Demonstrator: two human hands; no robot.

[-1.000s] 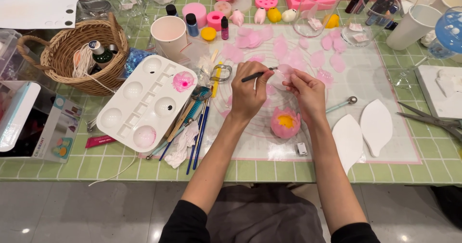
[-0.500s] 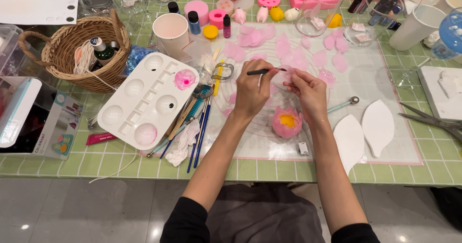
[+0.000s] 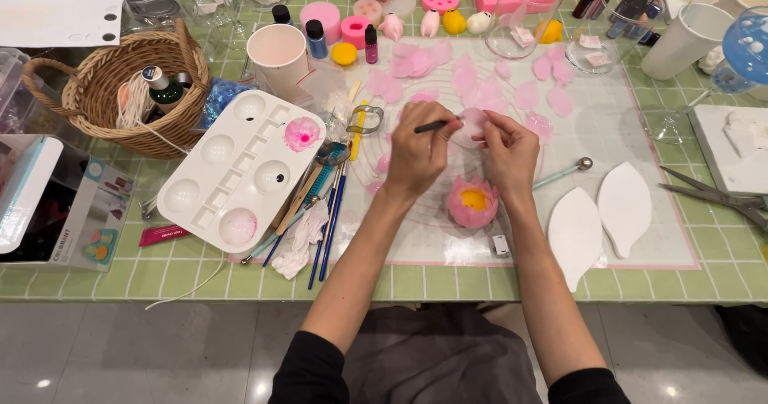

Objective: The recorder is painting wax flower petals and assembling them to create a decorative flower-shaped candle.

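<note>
At frame centre, a thin dark brush (image 3: 433, 126) lies nearly level, tip pointing right onto a pale pink petal (image 3: 470, 126). The left hand (image 3: 419, 158) grips the brush; the right hand (image 3: 510, 150) pinches the petal. Just below sits a pink flower (image 3: 473, 202) on the tabletop (image 3: 400, 280).

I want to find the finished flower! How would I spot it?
Start at the big clear mat on the green tiled table. Look just below the two hands, near the right hand. The pink flower sits there with cupped petals and a yellow middle, unlike the flat loose petals around it.
</note>
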